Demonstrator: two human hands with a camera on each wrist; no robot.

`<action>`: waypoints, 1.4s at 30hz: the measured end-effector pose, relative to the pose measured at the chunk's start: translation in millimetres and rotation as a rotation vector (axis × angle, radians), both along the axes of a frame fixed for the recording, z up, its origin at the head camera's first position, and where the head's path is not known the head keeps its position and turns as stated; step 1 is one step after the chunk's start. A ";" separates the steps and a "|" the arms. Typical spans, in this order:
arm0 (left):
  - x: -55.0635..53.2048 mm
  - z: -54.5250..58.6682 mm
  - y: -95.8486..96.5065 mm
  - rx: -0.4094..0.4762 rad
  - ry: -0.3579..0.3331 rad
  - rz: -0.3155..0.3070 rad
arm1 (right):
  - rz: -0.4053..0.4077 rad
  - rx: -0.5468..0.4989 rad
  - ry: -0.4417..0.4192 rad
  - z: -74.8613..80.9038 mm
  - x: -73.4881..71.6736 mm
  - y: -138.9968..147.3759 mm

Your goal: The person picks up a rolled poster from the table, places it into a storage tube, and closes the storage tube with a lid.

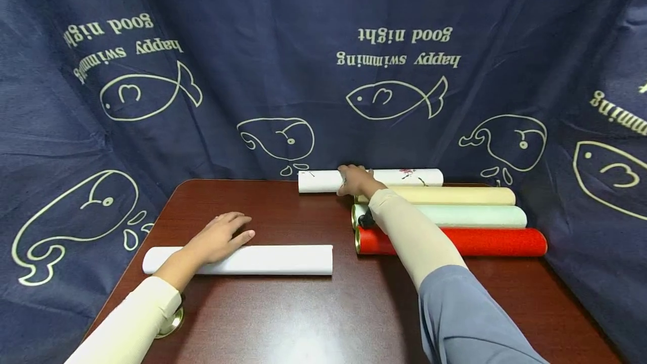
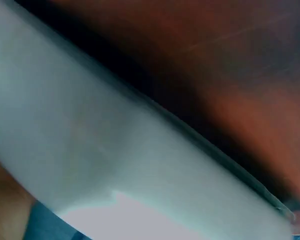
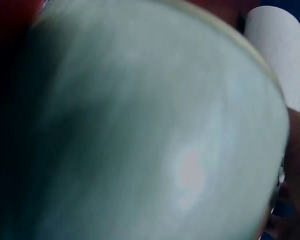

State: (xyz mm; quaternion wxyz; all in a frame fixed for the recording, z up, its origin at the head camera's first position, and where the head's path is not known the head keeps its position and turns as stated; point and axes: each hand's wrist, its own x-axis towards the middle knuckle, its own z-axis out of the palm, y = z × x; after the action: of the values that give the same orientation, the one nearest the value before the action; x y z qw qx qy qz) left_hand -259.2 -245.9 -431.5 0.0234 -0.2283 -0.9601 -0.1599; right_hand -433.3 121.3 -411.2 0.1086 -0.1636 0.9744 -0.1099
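Observation:
A plain white roll [image 1: 283, 260] lies crosswise on the left half of the table, and it fills much of the left wrist view. Over its left part is my left hand [image 1: 217, 240], fingers extended and thumb apart; contact is hard to judge. At the table's back edge lies a white roll with a floral print [image 1: 419, 177]. My right hand [image 1: 356, 180] grips it near its middle from above, thumb on the near side. In the right wrist view, the white roll [image 3: 277, 45] shows beside part of that hand, behind a large blurred pale green roll [image 3: 155, 125].
Below the right forearm, a cream roll [image 1: 455, 195], a pale green roll [image 1: 475, 216] and a red roll [image 1: 495, 242] lie side by side. A round gold-rimmed object [image 1: 172, 323] sits by my left wrist. A navy curtain [image 1: 273, 72] surrounds the brown table [image 1: 263, 319].

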 end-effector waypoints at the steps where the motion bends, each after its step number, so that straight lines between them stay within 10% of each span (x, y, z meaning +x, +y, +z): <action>1: 4.9 -1.4 0.7 0.013 -0.001 -0.041 | 0.005 0.012 0.005 -0.9 0.5 -2.8; 8: 34.7 -8.0 1.7 -0.051 -0.022 -0.216 | 0.083 0.096 0.083 -6.8 0.2 -24.8; 25: 44.1 8.0 -1.9 0.015 0.185 -0.212 | 0.452 -0.160 0.477 37.2 10.2 -44.3; 33: 55.1 18.8 4.3 0.089 0.305 -0.176 | 0.592 -0.106 0.751 78.3 48.9 -17.1; 42: 73.4 39.0 -4.7 0.118 0.418 -0.185 | 0.510 -0.119 0.826 82.5 123.6 51.4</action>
State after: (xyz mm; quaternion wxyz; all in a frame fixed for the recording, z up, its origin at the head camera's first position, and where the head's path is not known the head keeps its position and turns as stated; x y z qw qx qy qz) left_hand -185.8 -250.6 -392.5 0.2204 -0.3417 -0.8983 -0.1666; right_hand -309.7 172.8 -328.7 -0.2734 -0.4327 0.8569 -0.0612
